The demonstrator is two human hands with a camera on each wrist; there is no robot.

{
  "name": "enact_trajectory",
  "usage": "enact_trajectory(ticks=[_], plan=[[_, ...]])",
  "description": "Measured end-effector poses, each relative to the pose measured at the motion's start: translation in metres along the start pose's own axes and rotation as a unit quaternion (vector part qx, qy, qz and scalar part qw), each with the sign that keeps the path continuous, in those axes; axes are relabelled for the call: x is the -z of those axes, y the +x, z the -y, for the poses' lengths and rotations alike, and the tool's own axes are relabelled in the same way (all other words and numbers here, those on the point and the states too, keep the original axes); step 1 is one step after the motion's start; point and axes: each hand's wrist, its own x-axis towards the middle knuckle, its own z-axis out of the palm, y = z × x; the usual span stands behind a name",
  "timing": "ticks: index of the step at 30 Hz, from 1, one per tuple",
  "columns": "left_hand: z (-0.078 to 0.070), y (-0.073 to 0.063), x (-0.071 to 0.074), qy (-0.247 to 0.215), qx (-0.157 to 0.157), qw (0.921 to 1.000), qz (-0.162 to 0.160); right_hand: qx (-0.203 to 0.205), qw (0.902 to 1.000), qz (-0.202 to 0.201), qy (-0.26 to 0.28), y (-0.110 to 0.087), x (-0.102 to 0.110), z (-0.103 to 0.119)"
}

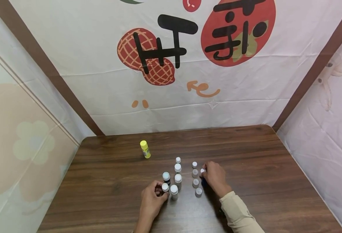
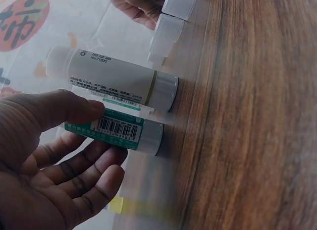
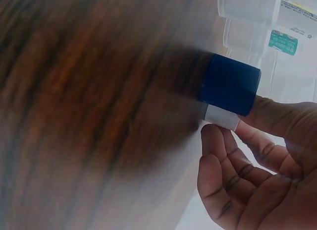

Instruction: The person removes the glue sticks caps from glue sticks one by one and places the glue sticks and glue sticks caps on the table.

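Note:
My left hand point(image 1: 152, 200) pinches a green-and-white glue stick point(image 2: 114, 128) between thumb and fingers; the stick stands upright on the table. Right beside it stands a taller white glue stick point(image 2: 116, 79) with printed text. Other white-topped sticks, among them a dark-labelled one point(image 1: 166, 177), stand just behind. Over to the right, my right hand point(image 1: 216, 178) has thumb and fingertips around a small white cap point(image 1: 202, 171) at the table top. A blue cap point(image 3: 231, 84) sits directly next to that white cap, close by the thumb.
Several loose caps, mostly translucent, form a line between the hands, the nearest cap point(image 1: 198, 192) toward the front. A yellow glue stick point(image 1: 145, 149) stands farther back on the left of the brown wooden table point(image 1: 109, 181). A printed cloth point(image 1: 171, 119) hangs behind the table.

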Motion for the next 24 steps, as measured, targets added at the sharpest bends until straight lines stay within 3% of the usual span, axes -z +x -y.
enact_trajectory(ticks=[5,11,16,24], plan=[[0.001,-0.002,0.004,-0.006,0.001,0.9999,0.012,-0.004,1.0000,0.005,0.003,0.000,0.001,0.000],[0.004,0.000,0.020,0.009,0.017,0.9997,0.015,-0.003,1.0000,0.000,0.009,0.001,0.002,-0.001],[0.005,0.011,0.035,0.023,0.040,0.9986,-0.025,0.002,0.9999,-0.002,0.012,0.001,0.003,-0.003],[0.003,0.031,0.046,0.019,0.037,0.9951,-0.090,0.008,0.9998,0.006,0.017,0.001,0.002,-0.004]])
